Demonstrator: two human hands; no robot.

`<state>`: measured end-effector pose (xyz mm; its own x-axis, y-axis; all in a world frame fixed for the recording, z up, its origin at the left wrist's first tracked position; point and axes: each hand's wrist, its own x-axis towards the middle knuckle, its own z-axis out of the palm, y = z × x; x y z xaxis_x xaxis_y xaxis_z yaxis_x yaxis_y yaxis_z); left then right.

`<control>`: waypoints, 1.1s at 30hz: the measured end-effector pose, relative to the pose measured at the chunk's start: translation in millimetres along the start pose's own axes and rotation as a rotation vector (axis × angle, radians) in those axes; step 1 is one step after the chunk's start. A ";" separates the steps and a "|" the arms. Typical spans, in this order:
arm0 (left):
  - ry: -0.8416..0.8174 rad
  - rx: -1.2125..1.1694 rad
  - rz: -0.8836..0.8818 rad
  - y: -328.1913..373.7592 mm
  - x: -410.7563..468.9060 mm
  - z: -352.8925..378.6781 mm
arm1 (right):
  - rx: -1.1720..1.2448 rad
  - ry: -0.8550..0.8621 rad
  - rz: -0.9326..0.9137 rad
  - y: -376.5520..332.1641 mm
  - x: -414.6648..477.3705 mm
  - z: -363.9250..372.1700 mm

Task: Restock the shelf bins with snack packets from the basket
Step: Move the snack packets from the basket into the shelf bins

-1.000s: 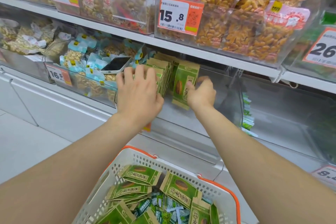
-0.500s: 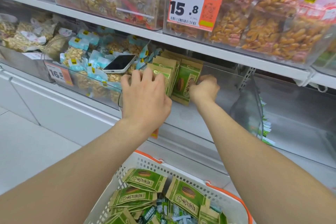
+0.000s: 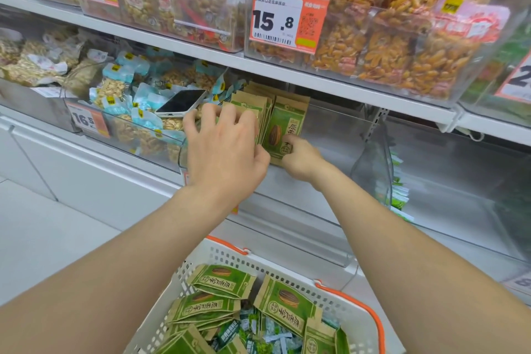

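Observation:
Several green-and-brown seed packets point(image 3: 283, 121) stand upright in a row at the left end of a clear shelf bin point(image 3: 339, 158). My left hand point(image 3: 224, 149) lies over the front of the row, its fingers curled on the packets' tops. My right hand point(image 3: 300, 156) grips the lower edge of the rightmost packet, pressing it against the row. Below, a white basket point(image 3: 227, 260) with orange handles holds more of the same packets point(image 3: 284, 304), lying flat in a loose pile.
A phone point(image 3: 181, 102) lies on blue peanut bags in the bin to the left. The upper shelf carries bins of peanuts and orange snacks with price tags point(image 3: 284, 21). The right part of the clear bin is bare; green packets point(image 3: 399, 195) show beyond its wall.
My right hand has pushed the rightmost packet upright against the row. My left hand has stayed on the stack. The view has moved closer to the shelf.

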<state>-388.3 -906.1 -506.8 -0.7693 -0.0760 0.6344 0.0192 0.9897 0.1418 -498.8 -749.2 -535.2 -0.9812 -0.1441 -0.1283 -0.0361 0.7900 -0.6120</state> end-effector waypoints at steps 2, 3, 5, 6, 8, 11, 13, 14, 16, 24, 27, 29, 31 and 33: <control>0.021 -0.041 0.016 -0.1 -1.6 -5.1 | -0.040 -0.009 -0.029 1.1 -6.4 -3.4; 0.038 -0.068 0.031 -1.1 -2.3 -6.7 | -0.058 -0.017 -0.037 1.0 -8.5 -4.4; 0.085 -0.131 0.072 -1.6 -4.0 -12.5 | -0.090 -0.034 -0.048 1.0 -16.0 -7.3; 0.105 -0.164 0.100 -2.0 -4.8 -16.2 | -0.107 -0.036 -0.064 0.0 -21.2 -9.0; 0.121 -0.221 0.168 -0.2 -8.3 -26.9 | -0.134 -0.006 -0.114 -3.8 -36.2 -13.1; 0.008 -0.334 0.091 9.7 -18.7 -48.7 | -0.186 0.165 -0.254 -9.3 -65.5 -15.2; -0.181 -0.271 -0.022 15.6 -28.8 -56.6 | -0.242 0.280 -0.368 -10.7 -89.8 -14.1; -0.307 -0.213 -0.041 17.2 -34.8 -56.8 | -0.292 0.300 -0.437 -11.2 -103.4 -13.6; -0.565 -0.128 -0.020 19.4 -48.1 -53.7 | -0.406 0.237 -0.576 -11.9 -130.4 -13.7; -1.290 0.245 0.307 39.1 -119.2 -11.2 | -0.834 -0.628 -0.444 22.7 -186.5 14.2; -1.431 0.322 0.432 43.2 -156.0 21.3 | -0.964 -0.731 -0.383 35.9 -193.9 24.5; -1.496 0.330 0.533 41.3 -181.1 40.2 | -1.013 -0.741 -0.404 38.5 -200.8 29.7; -1.534 0.342 0.620 39.2 -203.0 52.4 | -1.025 -0.740 -0.418 40.6 -208.0 35.6; -1.552 0.340 0.682 34.5 -221.8 64.8 | -1.027 -0.756 -0.440 40.8 -214.9 43.5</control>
<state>-258.3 -847.3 -691.9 -0.5332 0.3108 -0.7869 0.6097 0.7859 -0.1028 -281.2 -711.9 -566.6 -0.5196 -0.5267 -0.6728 -0.7692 0.6311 0.1001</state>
